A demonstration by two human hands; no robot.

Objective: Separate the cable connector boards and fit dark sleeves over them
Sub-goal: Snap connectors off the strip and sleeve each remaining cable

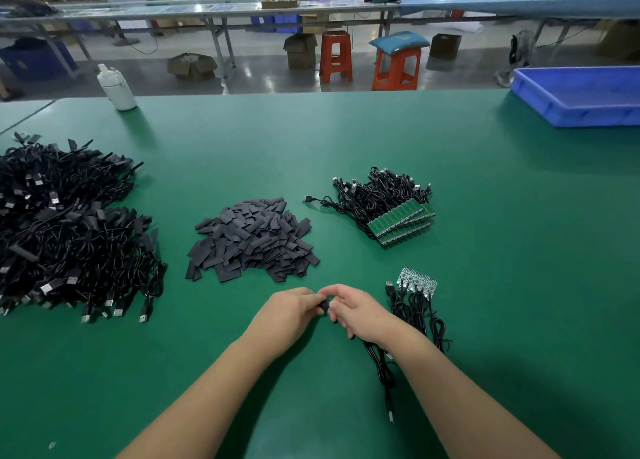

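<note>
Both of your hands meet just below the centre of the frame, fingertips together over one small dark piece. Your left hand [291,306] pinches what looks like a dark sleeve [324,307], and your right hand [356,311] curls round the board end of a black cable [379,365] that trails down toward the lower right. The board itself is hidden by your fingers, so I cannot tell how far it sits inside. Judging by the grip, the sleeve lies left of the board, its long axis running left to right, so the push goes hand to hand. Just right of your right hand lies a short strip of joined boards [417,280] with cables. Farther up, the pile of loose sleeves [251,240] sits centre, nearer your left hand.
</note>
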